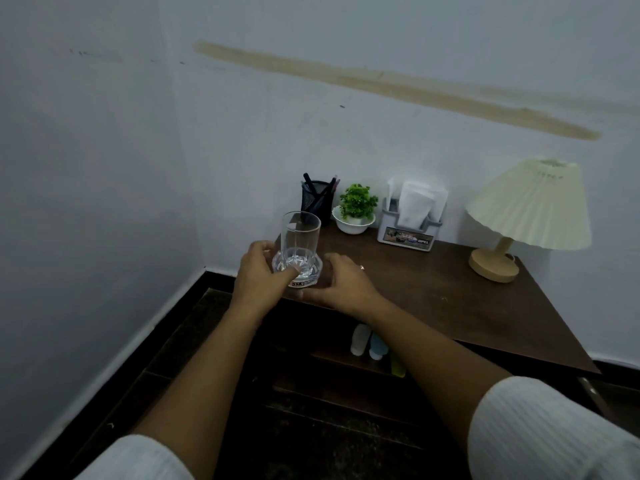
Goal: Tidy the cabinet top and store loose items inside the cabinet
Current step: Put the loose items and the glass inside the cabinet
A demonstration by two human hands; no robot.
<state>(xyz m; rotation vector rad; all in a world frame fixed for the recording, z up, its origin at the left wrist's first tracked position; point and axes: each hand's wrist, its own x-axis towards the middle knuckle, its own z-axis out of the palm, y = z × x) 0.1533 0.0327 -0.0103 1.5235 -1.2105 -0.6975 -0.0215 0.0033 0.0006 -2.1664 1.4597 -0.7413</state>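
Glass on coaster at table 9 o'clock corner. Left hand grip clamped on coaster, right hand cupped loosely beside. Lift level so glass stays upright.

We see a home corner: a dark wooden cabinet with a cream pleated-shade table lamp, right, against a pale painted wall.

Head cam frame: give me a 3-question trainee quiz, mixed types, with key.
1. True or false: the glass stands on a clear coaster.
2. What sits directly right of the pen holder? A) lamp B) potted plant C) tissue box
3. Which hand's thumb lies on the coaster's near rim?

Key: 1 true. 2 B, the potted plant. 3 the left hand; the right hand rests at the other side.
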